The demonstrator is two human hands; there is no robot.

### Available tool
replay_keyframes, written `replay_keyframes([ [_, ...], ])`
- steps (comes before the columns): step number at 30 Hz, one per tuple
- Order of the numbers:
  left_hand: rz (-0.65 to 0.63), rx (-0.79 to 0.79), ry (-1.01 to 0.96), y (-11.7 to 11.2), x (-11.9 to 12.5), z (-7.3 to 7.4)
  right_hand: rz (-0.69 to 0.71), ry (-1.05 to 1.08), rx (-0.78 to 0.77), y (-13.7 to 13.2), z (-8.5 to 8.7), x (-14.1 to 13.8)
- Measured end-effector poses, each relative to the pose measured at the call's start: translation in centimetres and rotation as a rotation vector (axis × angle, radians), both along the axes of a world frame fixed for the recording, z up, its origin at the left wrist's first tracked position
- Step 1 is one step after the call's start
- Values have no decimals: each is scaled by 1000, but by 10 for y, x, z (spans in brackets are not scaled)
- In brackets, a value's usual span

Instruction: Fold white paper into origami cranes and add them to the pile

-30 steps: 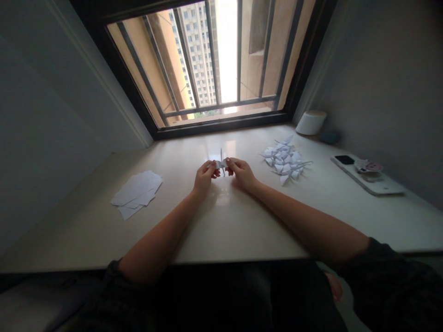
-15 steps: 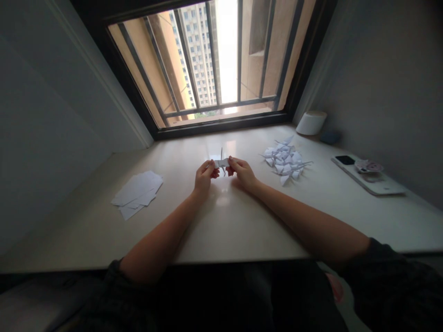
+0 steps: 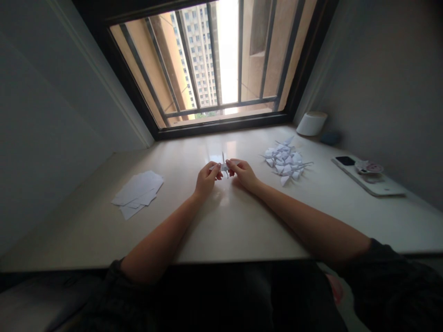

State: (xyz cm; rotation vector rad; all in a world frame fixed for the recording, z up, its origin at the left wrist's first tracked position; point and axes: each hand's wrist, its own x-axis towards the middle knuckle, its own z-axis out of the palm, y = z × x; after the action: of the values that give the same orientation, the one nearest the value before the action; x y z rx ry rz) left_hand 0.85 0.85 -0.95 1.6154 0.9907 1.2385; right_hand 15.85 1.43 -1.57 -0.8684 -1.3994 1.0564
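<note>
A small white paper crane (image 3: 224, 167) is pinched between my two hands over the middle of the white tabletop. A thin point of it sticks up toward the window, and another points down between my fingers. My left hand (image 3: 207, 177) grips its left side with thumb and fingertips. On the opposite side, my right hand (image 3: 242, 173) is closed the same way. Fingers cover much of the paper, so its finer folds are hidden. To the right of my right hand lies a heap of folded white paper cranes (image 3: 284, 160) with pointed ends.
Flat sheets of white paper (image 3: 139, 191) lie in a loose stack on the left. At right is a phone (image 3: 367, 177) with a round grip on it. A white cup-like object (image 3: 312, 123) stands by the wall, beside a small dark item (image 3: 330, 137). A barred window (image 3: 221, 124) rises behind.
My hands have come slightly closer together, and less of the paper shows between them. The crane sits a little lower in view. The stack and the heap are unchanged.
</note>
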Motion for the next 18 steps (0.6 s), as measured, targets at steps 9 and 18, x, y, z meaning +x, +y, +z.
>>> replay_keyframes([
  [9, -65, -200, -101, 2, 0, 2, 70, 105, -90, 1, 0, 3],
  [18, -76, -292, -207, 6, 2, -2, 120, 176, -186, 6, -8, 2],
])
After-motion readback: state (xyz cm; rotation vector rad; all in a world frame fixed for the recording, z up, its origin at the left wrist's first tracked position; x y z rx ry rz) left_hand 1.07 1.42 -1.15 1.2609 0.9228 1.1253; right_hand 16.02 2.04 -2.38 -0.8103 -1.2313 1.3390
